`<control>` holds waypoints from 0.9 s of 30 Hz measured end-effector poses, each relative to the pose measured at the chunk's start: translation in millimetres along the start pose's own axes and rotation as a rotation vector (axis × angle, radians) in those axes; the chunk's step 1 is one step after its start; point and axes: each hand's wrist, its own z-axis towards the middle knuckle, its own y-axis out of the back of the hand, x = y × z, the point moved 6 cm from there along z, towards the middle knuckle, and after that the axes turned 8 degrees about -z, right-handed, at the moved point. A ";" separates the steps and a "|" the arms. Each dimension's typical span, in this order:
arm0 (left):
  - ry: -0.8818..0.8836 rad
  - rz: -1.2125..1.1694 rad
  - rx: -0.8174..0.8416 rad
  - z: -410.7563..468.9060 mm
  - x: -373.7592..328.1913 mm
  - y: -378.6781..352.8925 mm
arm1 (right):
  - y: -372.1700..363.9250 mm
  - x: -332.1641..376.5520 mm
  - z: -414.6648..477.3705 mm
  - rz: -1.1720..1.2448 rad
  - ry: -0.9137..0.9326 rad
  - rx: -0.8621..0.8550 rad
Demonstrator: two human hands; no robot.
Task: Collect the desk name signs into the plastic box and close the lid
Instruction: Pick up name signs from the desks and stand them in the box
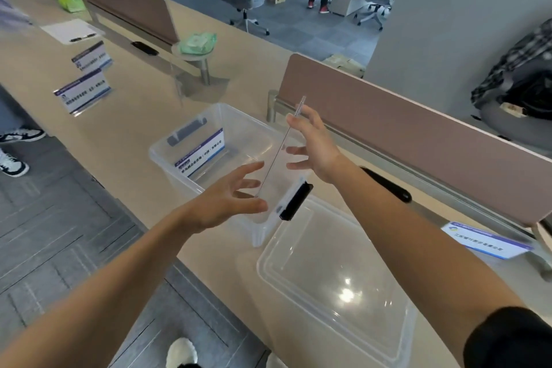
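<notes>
- The clear lid (328, 272) is laid flat on the tabletop (125, 128) by its front edge, just beside the plastic box (167, 158)
- The left hand (230, 197) and right hand (313, 146) are held over the box's near end, fingers (252, 167) spread and nearly straight; a clear name sign (280, 149), seen edge-on and tilted, is carried between them
- One blue-and-white sign (200, 152) is leaned inside the open box, with bare floor left beside it
- Another sign (484, 240) is seen by the divider (388, 134) at the right; two more signs (83, 95) are stood well apart at far left
</notes>
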 end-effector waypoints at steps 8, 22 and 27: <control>0.047 0.094 0.121 3.6 14.8 91.7 | -66.6 18.4 38.5 0.025 -0.042 -0.130; -0.021 0.629 -0.256 81.3 58.9 255.7 | -104.8 -49.1 149.2 0.085 -0.240 -0.150; 0.050 0.776 -0.313 118.6 80.4 289.6 | -134.4 -100.1 196.6 0.179 -0.353 -0.101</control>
